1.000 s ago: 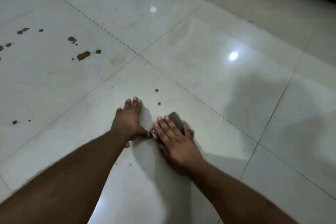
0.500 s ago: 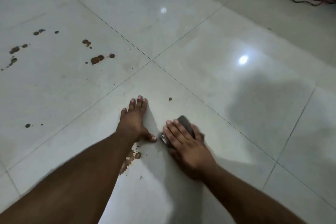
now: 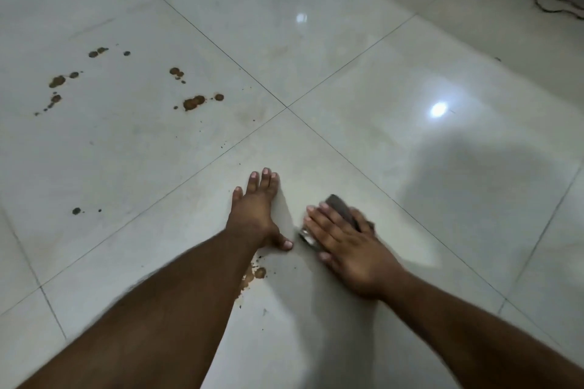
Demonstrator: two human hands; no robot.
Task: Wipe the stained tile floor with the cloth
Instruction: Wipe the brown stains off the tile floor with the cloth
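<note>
Cloth (image 3: 339, 207), one dark folded pad, sits on the tile floor (image 3: 347, 79) under the right hand (image 3: 344, 245), whose fingers lie straight and flat across it, pressing down; the hand shows a little blur. One left hand (image 3: 257, 215) is planted flat just beside it, fingers straight and together, thumb out toward the cloth. Brown stains: one splatter (image 3: 254, 275) right by the left wrist, partly hidden under the forearm; one bigger cluster of blots (image 3: 194, 102) well apart on the far-left tile, with more scattered drops beyond. One cord (image 3: 551, 3) lies at top right.
</note>
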